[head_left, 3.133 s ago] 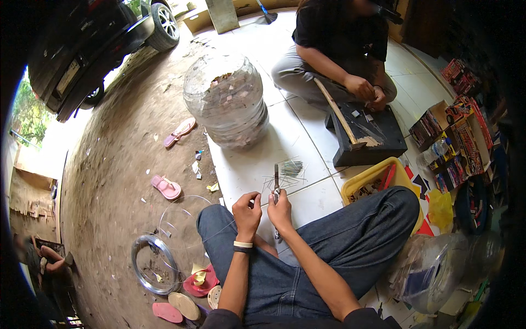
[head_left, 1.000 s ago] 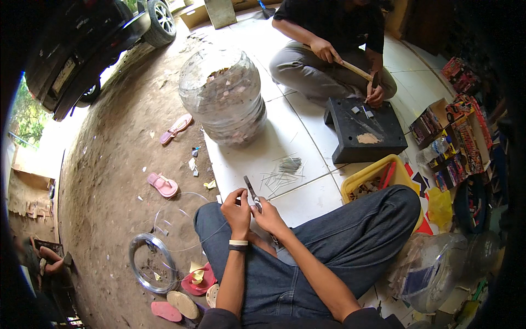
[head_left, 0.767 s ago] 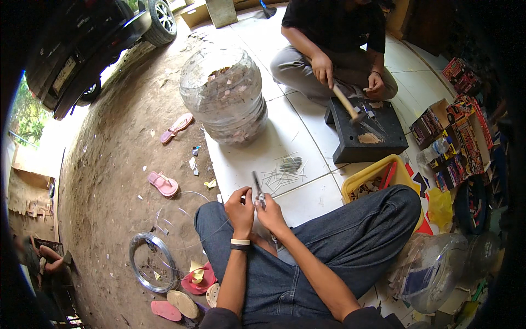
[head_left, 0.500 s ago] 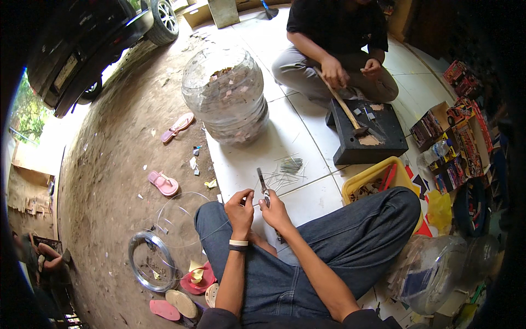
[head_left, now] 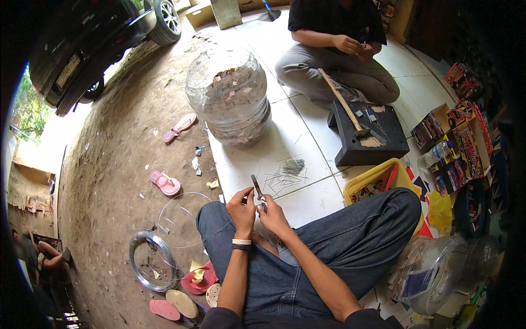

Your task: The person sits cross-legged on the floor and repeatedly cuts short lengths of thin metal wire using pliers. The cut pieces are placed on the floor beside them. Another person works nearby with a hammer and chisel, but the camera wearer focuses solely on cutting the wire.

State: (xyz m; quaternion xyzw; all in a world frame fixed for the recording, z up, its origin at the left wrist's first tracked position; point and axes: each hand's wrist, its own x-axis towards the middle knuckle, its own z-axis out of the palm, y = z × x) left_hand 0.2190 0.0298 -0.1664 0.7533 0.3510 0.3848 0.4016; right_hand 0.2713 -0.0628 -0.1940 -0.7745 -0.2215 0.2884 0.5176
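Over my crossed legs, my right hand (head_left: pixel 272 217) is wrapped round a pair of pliers (head_left: pixel 256 186), its dark jaw pointing up and away. Just beside it, my left hand (head_left: pixel 241 213) pinches thin wire between thumb and fingers, close to the jaw; the wire itself barely shows there. A coil of silvery wire (head_left: pixel 131 263) lies on the dirt to my left, and a loose loop from it rises towards my left knee. Beyond my hands, several short straight wire pieces (head_left: pixel 293 166) are heaped and scattered on the white tiles.
A large clear plastic container (head_left: pixel 227 104) with scraps stands ahead. To the right are a black block (head_left: pixel 367 148) bearing a hammer (head_left: pixel 342 101), a yellow tub (head_left: pixel 350 186) and boxes (head_left: pixel 466 142). Another person (head_left: pixel 337 55) sits opposite. Sandals (head_left: pixel 164 183) lie on the dirt.
The pliers have tilted leftward and dropped slightly, their jaw now nearer my left fingertips. The other person's hands have left the hammer area and come together higher up.
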